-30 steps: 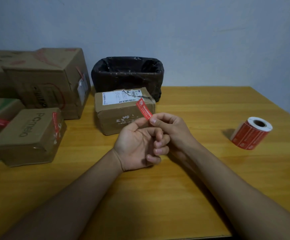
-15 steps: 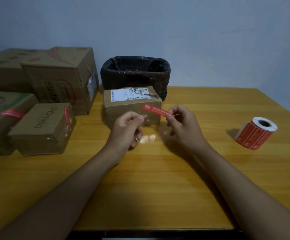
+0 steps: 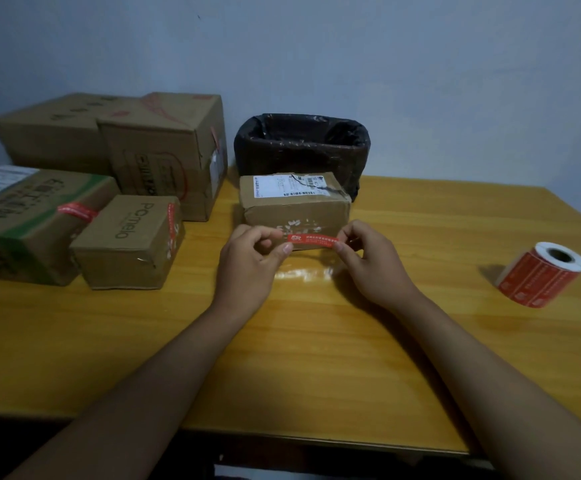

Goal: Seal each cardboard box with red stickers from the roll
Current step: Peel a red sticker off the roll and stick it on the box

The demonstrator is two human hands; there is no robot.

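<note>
Cardboard boxes: sealed brown ones [image 3: 126, 242] sitting left on the yellow wooden bench [image 3: 317, 341]; unsealed brown box [image 3: 294, 206] centre, awaiting its seal. Left hand [image 3: 247, 268], right hand [image 3: 372, 265]: each grip pinching an end of the red rectangular sticker [image 3: 311, 240], stretching it flat before that box.

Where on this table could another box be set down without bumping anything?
Bare wood lies between the right hand and the sticker roll, and along the near edge of the table around the forearms. The left side is crowded with cardboard boxes; the parcel and black-lined bin fill the middle back.
</note>
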